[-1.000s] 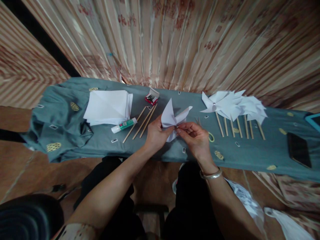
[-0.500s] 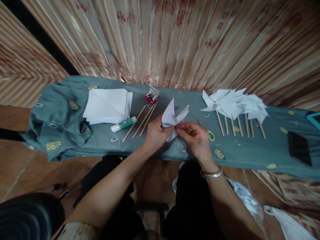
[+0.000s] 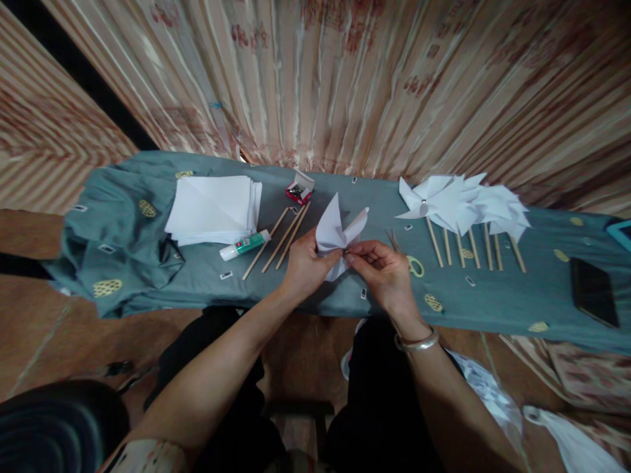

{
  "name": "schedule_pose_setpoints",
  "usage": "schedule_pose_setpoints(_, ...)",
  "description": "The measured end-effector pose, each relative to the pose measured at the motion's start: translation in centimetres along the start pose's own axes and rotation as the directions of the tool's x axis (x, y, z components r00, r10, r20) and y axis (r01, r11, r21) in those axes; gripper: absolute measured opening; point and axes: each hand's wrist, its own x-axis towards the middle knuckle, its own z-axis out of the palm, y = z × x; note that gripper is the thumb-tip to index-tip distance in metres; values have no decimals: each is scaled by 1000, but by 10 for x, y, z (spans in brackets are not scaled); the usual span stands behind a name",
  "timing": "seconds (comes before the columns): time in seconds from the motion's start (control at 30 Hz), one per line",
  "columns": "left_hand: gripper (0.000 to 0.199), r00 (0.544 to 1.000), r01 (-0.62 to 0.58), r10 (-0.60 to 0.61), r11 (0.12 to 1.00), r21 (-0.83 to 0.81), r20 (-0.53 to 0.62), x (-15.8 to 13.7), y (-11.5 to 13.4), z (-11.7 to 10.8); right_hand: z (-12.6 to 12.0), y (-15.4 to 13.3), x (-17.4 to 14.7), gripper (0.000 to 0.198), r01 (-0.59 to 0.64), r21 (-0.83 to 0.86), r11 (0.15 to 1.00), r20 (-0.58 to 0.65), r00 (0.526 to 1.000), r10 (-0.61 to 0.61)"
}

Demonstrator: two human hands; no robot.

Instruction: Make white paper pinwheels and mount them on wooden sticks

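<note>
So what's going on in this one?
A folded white paper is being handled over a cloth-covered table. The left hand holds it; the right hand pinches a small, unclear thing at its centre. To the right lie paper pinwheels on wooden sticks; to the left, a paper stack, a glue stick and three loose sticks.

Dim light, soft shadow below hands (image 3: 306,266), curtain (image 3: 315,85) stretched at edges, detail seemingly blurred

One folded paper (image 3: 330,226), three loose sticks (image 3: 282,240), seven pinwheel sticks (image 3: 488,247), one glue stick (image 3: 245,246), one phone (image 3: 594,292)
</note>
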Motion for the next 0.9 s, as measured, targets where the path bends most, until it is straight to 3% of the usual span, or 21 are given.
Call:
schedule_pose_setpoints(0.13,22,1000,15,-15,1000,-26,-1,0,0,0,1,0,0,20,-1,24,1000,11,1000,1)
schedule_pose_setpoints(0.4,22,1000,-29,29,995,93,-2,-2,6,-2,2,-3,0,22,-37,97,995,10,999,36)
schedule_pose_setpoints(0.7,35,993,-58,51,996,67,108,-2,8,-9,0,-1,3,26,-112,163,980,39,993,107)
schedule_pose_setpoints(0.9,38,985,-127,107,980,154,132,-1,1,-13,3,-1,3,23,-116,180,977,19,993,114)
